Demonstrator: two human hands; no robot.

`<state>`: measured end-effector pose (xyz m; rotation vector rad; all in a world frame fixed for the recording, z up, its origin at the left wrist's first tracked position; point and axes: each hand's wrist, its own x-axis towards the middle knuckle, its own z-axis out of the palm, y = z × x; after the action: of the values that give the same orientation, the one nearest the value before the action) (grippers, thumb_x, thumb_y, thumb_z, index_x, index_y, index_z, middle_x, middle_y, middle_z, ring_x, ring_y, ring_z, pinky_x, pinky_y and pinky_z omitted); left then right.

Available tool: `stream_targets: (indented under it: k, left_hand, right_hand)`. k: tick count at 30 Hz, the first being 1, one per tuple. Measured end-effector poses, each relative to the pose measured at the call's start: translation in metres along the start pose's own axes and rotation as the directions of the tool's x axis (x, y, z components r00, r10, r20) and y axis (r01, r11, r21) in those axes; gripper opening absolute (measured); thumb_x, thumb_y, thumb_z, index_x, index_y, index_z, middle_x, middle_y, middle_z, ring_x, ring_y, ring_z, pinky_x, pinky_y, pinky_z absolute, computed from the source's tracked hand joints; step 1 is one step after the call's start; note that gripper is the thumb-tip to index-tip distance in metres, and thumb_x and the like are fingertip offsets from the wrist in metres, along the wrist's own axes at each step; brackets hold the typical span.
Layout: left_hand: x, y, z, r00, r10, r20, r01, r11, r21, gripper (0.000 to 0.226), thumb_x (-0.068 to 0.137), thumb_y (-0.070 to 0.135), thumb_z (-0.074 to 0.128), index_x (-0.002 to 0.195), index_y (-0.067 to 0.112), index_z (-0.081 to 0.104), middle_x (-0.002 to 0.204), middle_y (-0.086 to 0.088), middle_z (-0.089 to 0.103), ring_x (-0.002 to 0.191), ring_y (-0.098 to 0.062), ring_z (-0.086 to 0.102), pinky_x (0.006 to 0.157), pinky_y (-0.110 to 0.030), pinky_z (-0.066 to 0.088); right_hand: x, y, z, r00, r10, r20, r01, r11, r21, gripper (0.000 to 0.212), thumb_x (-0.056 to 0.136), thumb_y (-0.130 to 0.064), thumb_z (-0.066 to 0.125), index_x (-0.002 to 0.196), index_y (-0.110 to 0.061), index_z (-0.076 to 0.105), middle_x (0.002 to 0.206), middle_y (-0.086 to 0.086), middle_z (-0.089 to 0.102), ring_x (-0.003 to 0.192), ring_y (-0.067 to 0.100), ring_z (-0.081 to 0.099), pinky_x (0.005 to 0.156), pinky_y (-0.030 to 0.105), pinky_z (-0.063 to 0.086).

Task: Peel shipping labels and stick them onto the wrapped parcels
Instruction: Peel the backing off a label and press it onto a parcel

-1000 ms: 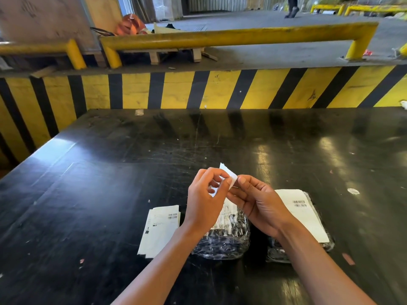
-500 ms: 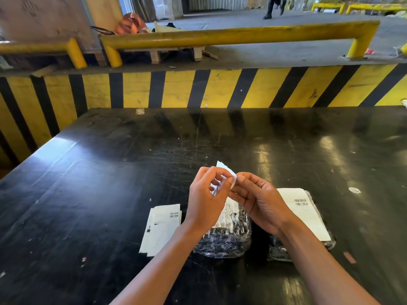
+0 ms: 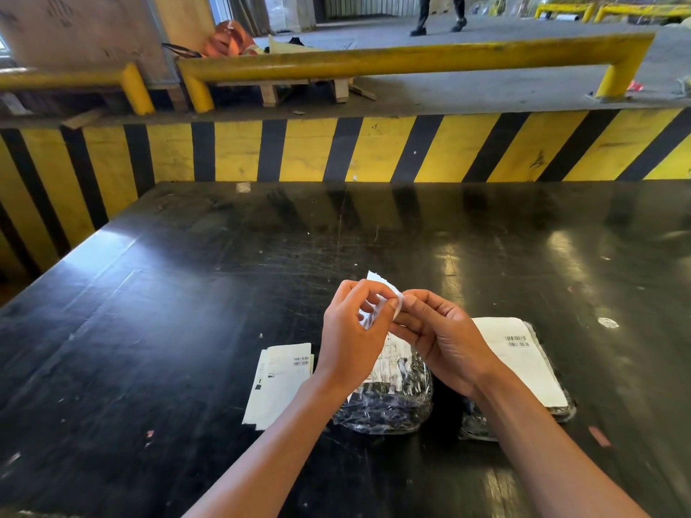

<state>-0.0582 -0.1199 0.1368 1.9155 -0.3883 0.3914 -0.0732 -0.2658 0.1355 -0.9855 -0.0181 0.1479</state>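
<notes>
Head view: your left hand (image 3: pixel 353 340) has its fingers curled, thumb and forefinger pinching the upper edge of a white label (image 3: pixel 381 293). Your right hand (image 3: pixel 445 340) meets it from the other side, its fingertips (image 3: pixel 409 300) pinching the same edge. The label is held above the black surface (image 3: pixel 187 293), over the middle wrapped parcel (image 3: pixel 389 405). A second parcel (image 3: pixel 523 360), already bearing a label, lies to its right. A stack of labels (image 3: pixel 278 383) lies flat just left of your left wrist.
</notes>
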Motion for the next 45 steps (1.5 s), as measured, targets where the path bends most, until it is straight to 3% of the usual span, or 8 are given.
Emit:
stream_targets:
  k: [13, 17, 21, 26, 29, 33, 40, 45]
  left_hand:
    - [-0.011, -0.008, -0.006, 0.999, -0.053, 0.005, 0.053, 0.998, 0.036, 0.011, 0.088, 0.016, 0.072, 0.087, 0.026, 0.068, 0.085, 0.014, 0.069, 0.083, -0.012, 0.059, 0.070, -0.010, 0.040]
    - [-0.012, -0.012, -0.007, 0.995, -0.090, 0.039, 0.088, 0.994, 0.062, 0.008, 0.088, 0.017, 0.071, 0.087, 0.025, 0.070, 0.085, 0.015, 0.070, 0.083, -0.011, 0.062, 0.069, -0.011, 0.042]
    - [-0.010, -0.012, -0.009, 0.974, -0.208, 0.088, 0.213, 0.976, -0.050, 0.005, 0.089, 0.018, 0.070, 0.089, 0.019, 0.074, 0.084, 0.008, 0.074, 0.082, -0.009, 0.067, 0.070, -0.016, 0.051]
    - [-0.008, -0.004, -0.012, 0.876, -0.436, 0.206, 0.480, 0.827, -0.293, 0.015, 0.091, 0.021, 0.068, 0.090, 0.009, 0.076, 0.082, -0.004, 0.076, 0.072, -0.003, 0.068, 0.061, -0.011, 0.049]
    - [-0.008, -0.008, -0.012, 0.843, -0.485, 0.233, 0.537, 0.784, -0.311, 0.016, 0.091, 0.023, 0.068, 0.089, 0.010, 0.078, 0.086, -0.008, 0.077, 0.080, -0.011, 0.068, 0.072, -0.024, 0.051]
    - [-0.009, -0.013, -0.011, 0.817, -0.519, 0.253, 0.577, 0.749, -0.327, 0.018, 0.092, 0.025, 0.067, 0.092, 0.010, 0.077, 0.088, -0.010, 0.077, 0.085, -0.017, 0.067, 0.083, -0.035, 0.051]
    - [-0.011, -0.019, -0.010, 0.797, -0.551, 0.248, 0.604, 0.730, -0.320, 0.023, 0.096, 0.025, 0.062, 0.091, 0.008, 0.076, 0.084, -0.002, 0.074, 0.085, -0.015, 0.066, 0.085, -0.036, 0.052]
    - [-0.014, -0.023, -0.011, 0.803, -0.539, 0.254, 0.595, 0.747, -0.296, 0.022, 0.096, 0.026, 0.062, 0.093, 0.010, 0.075, 0.087, -0.003, 0.075, 0.087, -0.015, 0.066, 0.083, -0.035, 0.052]
  right_hand:
    - [0.000, 0.018, -0.002, 1.000, 0.021, -0.004, -0.021, 0.998, -0.054, 0.010, 0.091, -0.011, 0.063, 0.093, -0.005, 0.071, 0.108, 0.024, 0.072, 0.102, 0.032, 0.070, 0.089, 0.036, 0.058]
    - [0.001, 0.019, -0.005, 1.000, 0.013, -0.019, -0.015, 0.993, -0.116, 0.014, 0.086, -0.014, 0.066, 0.095, -0.002, 0.068, 0.098, 0.019, 0.073, 0.092, 0.027, 0.072, 0.087, 0.035, 0.059]
    - [0.000, 0.020, -0.008, 0.999, -0.045, -0.012, 0.040, 0.966, -0.257, 0.018, 0.090, -0.013, 0.064, 0.099, 0.002, 0.067, 0.091, 0.014, 0.073, 0.090, 0.025, 0.071, 0.083, 0.032, 0.058]
    - [-0.001, 0.021, -0.008, 0.991, -0.136, -0.007, 0.116, 0.867, -0.485, 0.015, 0.094, -0.014, 0.065, 0.098, -0.001, 0.069, 0.090, 0.010, 0.073, 0.088, 0.019, 0.071, 0.082, 0.031, 0.059]
    - [-0.001, 0.023, -0.008, 0.988, -0.154, -0.022, 0.119, 0.839, -0.531, 0.012, 0.094, -0.014, 0.064, 0.096, -0.003, 0.069, 0.092, 0.014, 0.073, 0.088, 0.021, 0.070, 0.084, 0.036, 0.060]
    - [0.000, 0.026, -0.006, 0.989, -0.140, -0.038, 0.101, 0.852, -0.514, 0.011, 0.097, -0.012, 0.060, 0.095, -0.004, 0.068, 0.091, 0.013, 0.072, 0.088, 0.023, 0.070, 0.080, 0.031, 0.059]
    - [-0.001, 0.031, -0.008, 0.997, -0.065, -0.052, 0.041, 0.926, -0.375, 0.017, 0.099, -0.015, 0.057, 0.107, -0.004, 0.067, 0.106, 0.018, 0.072, 0.101, 0.029, 0.071, 0.087, 0.033, 0.057]
    - [-0.003, 0.034, -0.005, 0.993, -0.095, -0.065, 0.064, 0.927, -0.369, 0.014, 0.093, -0.010, 0.065, 0.103, -0.002, 0.069, 0.098, 0.014, 0.075, 0.096, 0.026, 0.073, 0.082, 0.029, 0.058]
